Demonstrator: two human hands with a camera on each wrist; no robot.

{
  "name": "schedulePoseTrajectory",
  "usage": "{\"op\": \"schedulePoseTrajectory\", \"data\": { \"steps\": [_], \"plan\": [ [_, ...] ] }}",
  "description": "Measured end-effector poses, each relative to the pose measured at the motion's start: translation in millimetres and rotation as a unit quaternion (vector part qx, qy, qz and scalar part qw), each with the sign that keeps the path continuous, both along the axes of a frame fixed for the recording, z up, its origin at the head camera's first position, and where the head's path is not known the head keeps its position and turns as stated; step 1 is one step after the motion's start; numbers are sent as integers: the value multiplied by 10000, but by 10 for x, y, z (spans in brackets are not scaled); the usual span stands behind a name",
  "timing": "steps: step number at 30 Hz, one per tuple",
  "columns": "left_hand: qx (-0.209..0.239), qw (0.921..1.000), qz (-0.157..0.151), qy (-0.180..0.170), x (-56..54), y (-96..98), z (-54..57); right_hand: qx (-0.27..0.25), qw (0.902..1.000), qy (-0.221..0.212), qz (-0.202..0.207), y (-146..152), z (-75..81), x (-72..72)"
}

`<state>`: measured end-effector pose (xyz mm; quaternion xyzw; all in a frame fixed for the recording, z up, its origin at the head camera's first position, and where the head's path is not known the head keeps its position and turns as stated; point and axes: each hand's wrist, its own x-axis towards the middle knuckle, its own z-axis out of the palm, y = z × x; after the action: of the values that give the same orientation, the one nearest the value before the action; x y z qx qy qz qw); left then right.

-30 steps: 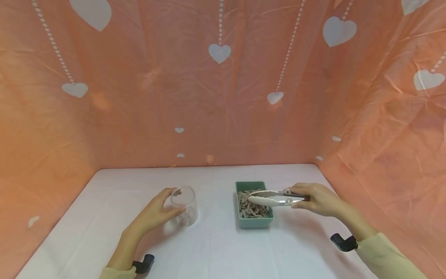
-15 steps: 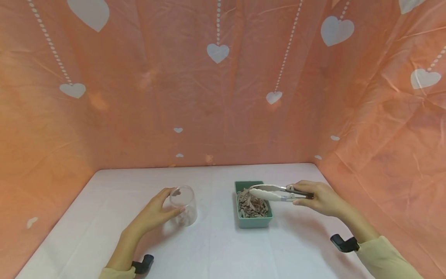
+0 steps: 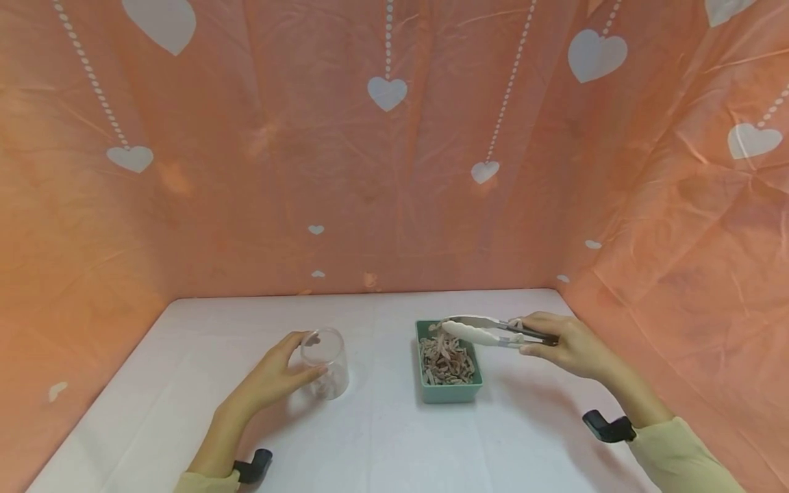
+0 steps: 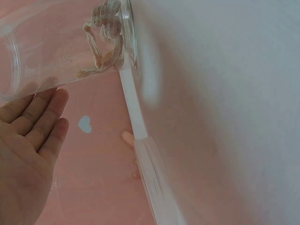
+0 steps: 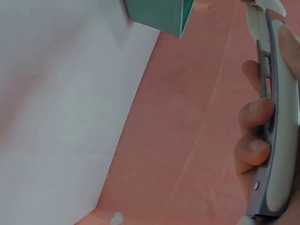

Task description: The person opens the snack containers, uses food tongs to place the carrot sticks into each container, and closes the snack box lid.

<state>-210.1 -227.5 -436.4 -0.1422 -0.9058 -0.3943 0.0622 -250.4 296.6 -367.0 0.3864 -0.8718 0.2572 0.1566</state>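
Observation:
My left hand (image 3: 277,383) holds a clear jar (image 3: 327,370) that stands upright on the table, its thumb and fingers around the near side. In the left wrist view a few curled brown strips (image 4: 105,35) lie at the jar's bottom. With my right hand (image 3: 570,346) I grip metal tongs with white tips (image 3: 471,332), fingers curled round the handles. The tips are over the far part of a green rectangular box (image 3: 453,394). Greyish-brown strips (image 3: 446,359) fill the box in a loose heap, and some sit at the tongs' tips.
A white-covered table (image 3: 382,438) carries the jar on the left and the box to its right, with a gap between them. Orange cloth (image 3: 394,205) with white hearts stands along the back and both sides. Black cameras (image 3: 607,428) are strapped to both wrists.
The tongs have risen and moved toward the far end of the box, bringing some strips up at their tips. The left hand and the jar have stayed in place.

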Motion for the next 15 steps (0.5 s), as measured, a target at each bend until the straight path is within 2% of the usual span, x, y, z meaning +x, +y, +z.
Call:
{"op": "schedulePoseTrajectory", "data": {
  "steps": [15],
  "plan": [
    [11, 10000, -7, -3, 3, 2, 5, -214, 9997, 105, 37, -64, 59, -13]
  ]
}}
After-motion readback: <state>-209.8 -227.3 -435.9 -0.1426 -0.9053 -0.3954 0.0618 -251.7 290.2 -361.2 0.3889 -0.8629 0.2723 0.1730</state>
